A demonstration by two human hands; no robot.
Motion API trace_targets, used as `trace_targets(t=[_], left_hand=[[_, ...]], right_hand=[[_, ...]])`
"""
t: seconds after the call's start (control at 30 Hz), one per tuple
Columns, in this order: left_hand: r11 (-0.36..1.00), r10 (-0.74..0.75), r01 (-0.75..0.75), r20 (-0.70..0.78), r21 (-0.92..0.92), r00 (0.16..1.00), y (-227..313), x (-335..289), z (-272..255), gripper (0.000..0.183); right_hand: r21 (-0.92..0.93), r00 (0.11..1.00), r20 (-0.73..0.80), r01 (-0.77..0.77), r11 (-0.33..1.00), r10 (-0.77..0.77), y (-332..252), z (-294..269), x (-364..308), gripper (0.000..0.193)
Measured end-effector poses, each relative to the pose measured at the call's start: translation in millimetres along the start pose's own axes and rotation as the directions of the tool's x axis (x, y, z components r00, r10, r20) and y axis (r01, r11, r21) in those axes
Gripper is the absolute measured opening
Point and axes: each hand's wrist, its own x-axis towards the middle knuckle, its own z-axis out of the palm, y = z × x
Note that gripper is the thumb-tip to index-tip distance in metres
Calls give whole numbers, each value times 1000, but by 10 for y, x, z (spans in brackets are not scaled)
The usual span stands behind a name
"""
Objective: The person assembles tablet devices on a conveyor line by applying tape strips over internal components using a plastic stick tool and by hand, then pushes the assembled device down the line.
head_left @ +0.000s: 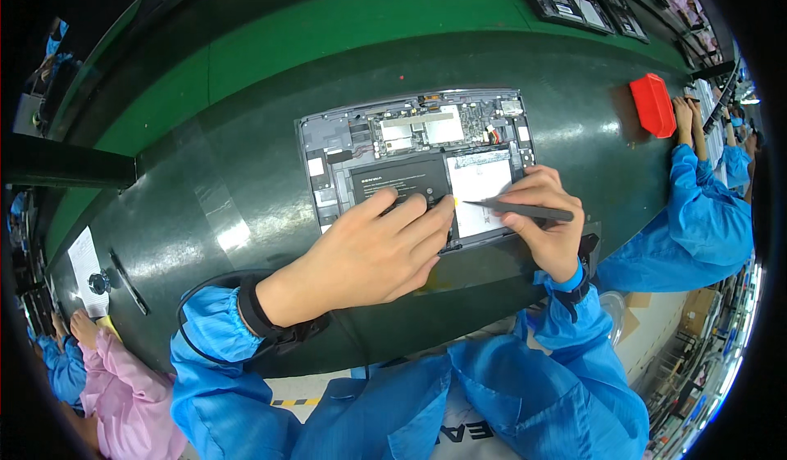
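Observation:
An opened laptop chassis [336, 155] lies on the dark green bench, with a circuit board [471, 124] along its far side. Nearer to me are a black battery [393, 173] and, to its right, a white rectangular panel [479, 183]. My left hand [381, 243] rests over the battery, fingers stretched out and slightly apart, fingertips by the seam with the white panel. A small yellow spot shows there. In my right hand [549, 222] are black tweezers [533, 211], gripped between thumb and fingers, their tips pointing left over the white panel near my left fingertips.
A red plastic bin [652, 106] stands at the right, beside a co-worker's hands [687, 120]. More opened chassis [566, 1] lie at the far right. On the left are a white paper sheet [86, 267], a dark pen-like tool [129, 284] and another person's pink sleeve [135, 378].

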Motion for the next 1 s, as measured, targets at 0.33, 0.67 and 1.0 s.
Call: trace_targets(t=[0.33, 0.67, 1.0], left_hand=[[934, 216, -290, 315, 209, 924, 710, -203, -68, 53], [991, -34, 82, 403, -102, 915, 761, -235, -46, 87], [997, 17, 15, 396, -78, 918, 774, -276, -63, 88]], right_hand=[[334, 944, -29, -302, 893, 330, -305, 136, -910, 17], [167, 970, -44, -227, 960, 237, -334, 372, -1011, 20], [87, 981, -35, -190, 978, 193, -526, 445, -934, 28]])
